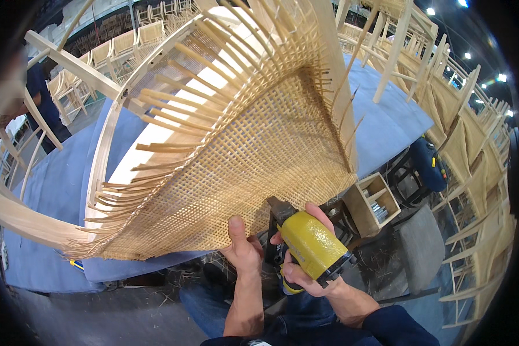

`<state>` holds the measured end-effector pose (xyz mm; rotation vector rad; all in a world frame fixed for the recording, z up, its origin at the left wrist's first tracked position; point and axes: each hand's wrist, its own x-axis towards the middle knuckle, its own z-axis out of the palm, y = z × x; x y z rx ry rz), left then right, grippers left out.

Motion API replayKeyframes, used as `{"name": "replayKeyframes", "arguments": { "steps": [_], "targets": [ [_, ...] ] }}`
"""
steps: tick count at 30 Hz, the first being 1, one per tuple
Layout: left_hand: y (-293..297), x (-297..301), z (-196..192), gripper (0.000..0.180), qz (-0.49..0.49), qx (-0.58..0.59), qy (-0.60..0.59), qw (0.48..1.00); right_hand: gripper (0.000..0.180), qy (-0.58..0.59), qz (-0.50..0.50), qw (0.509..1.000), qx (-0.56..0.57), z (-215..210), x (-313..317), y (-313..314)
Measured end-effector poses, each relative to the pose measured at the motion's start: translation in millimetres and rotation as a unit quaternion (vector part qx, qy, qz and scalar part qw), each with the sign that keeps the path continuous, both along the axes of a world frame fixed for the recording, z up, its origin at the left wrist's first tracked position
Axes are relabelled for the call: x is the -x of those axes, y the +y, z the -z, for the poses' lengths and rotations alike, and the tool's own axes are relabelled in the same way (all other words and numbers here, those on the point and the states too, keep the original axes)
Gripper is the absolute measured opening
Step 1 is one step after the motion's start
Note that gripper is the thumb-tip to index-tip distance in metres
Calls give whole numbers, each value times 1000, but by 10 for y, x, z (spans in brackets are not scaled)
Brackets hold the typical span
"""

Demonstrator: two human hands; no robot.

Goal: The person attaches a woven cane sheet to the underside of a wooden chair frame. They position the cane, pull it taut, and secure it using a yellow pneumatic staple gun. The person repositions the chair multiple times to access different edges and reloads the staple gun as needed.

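Observation:
A woven cane panel stretches across a pale wooden chair frame, with loose cane ends sticking out along its left and upper edges. My left hand grips the panel's near edge, thumb on top and fingers hidden beneath. In my right hand is a yellow and black staple gun. Its dark metal nose points up and left, at the panel's near edge just right of my left thumb. Whether the nose touches the cane I cannot tell.
A blue padded table bears the chair. Right of the staple gun sits a wooden box holding staple strips. Stacked chair frames stand at the right. A person in dark clothes is at the far left, near more chairs.

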<state>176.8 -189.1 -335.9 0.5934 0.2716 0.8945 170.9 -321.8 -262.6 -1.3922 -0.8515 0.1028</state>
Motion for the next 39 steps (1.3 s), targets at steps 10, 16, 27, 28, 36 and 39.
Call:
{"name": "replayKeyframes", "arguments": {
  "steps": [10, 16, 27, 28, 36, 39],
  "targets": [
    [4, 0, 2, 41, 12, 22, -7, 1000, 99, -8, 20, 1000, 7, 107, 11, 72],
    [28, 8, 49, 46, 23, 1, 13, 1000, 100, -61, 37, 996, 45, 65, -52, 124],
    [0, -2, 54, 52, 15, 16, 47, 999, 97, -78, 43, 994, 65, 34, -59, 106],
    [5, 25, 50, 49, 26, 28, 52, 998, 96, -56, 34, 996, 55, 28, -60, 107],
    [7, 46, -229, 46, 36, 10, 10, 999, 87, 55, 32, 997, -46, 35, 162, 62],
    [43, -8, -196, 51, 10, -9, -38, 999, 87, 82, 33, 995, -45, 119, 310, -51]
  ]
}}
